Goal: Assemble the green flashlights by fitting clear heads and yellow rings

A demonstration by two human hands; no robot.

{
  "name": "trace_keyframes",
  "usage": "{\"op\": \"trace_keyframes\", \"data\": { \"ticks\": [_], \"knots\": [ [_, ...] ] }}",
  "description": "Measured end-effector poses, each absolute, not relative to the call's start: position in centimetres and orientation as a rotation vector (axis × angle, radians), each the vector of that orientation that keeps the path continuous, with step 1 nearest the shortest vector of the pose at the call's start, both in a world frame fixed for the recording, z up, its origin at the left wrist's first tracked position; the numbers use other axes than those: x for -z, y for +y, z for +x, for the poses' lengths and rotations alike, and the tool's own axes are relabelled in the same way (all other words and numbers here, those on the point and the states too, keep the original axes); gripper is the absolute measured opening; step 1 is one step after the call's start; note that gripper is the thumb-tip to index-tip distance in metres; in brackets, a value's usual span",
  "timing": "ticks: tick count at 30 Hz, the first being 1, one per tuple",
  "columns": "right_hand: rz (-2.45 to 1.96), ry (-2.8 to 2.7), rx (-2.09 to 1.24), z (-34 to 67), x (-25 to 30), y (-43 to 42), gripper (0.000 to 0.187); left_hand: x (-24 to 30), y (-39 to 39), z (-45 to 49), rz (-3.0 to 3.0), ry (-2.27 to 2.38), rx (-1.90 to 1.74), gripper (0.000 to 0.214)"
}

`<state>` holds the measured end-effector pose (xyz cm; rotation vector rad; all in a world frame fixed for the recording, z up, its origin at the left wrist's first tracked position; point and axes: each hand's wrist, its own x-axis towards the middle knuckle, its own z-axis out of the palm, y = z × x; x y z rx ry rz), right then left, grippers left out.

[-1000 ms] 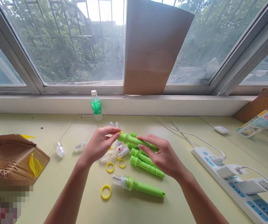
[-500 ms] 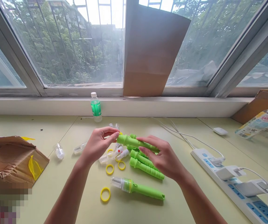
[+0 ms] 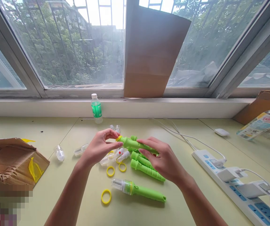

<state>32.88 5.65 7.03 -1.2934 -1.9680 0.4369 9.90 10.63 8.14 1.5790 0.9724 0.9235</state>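
Note:
My right hand (image 3: 157,153) is closed round a green plastic handle (image 3: 131,143) with a threaded end, held level above the table. At that threaded end, my left hand (image 3: 102,146) pinches a yellow ring (image 3: 119,138) between thumb and fingers. Beneath lie more green handles (image 3: 146,169). Clear plastic caps (image 3: 108,159) and loose yellow rings (image 3: 110,171) are scattered below my left hand. Nearer to me lies a joined piece (image 3: 139,191), a green handle with a yellow ring and a clear cap. Another yellow ring (image 3: 106,196) rests left of it.
A torn cardboard box (image 3: 14,163) stands at the left, with clear caps (image 3: 59,153) beside it. A green-labelled bottle (image 3: 96,109) stands by the window ledge. On the right are a power strip (image 3: 238,188) with plugged-in chargers, cables and a large plastic bottle (image 3: 262,124).
The yellow ring now shows at the handle's threaded end, under my left fingertips. My left fingers have shifted slightly round that end. My right hand keeps its hold.

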Motion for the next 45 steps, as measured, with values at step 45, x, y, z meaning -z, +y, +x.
{"op": "trace_keyframes", "data": {
  "ticks": [45],
  "knots": [
    [-1.309, -1.489, -0.913, 32.3, -8.0, 5.2, 0.038, -7.1, 10.5, 11.8, 1.905, 0.907, -1.406, 0.027]
  ]
}}
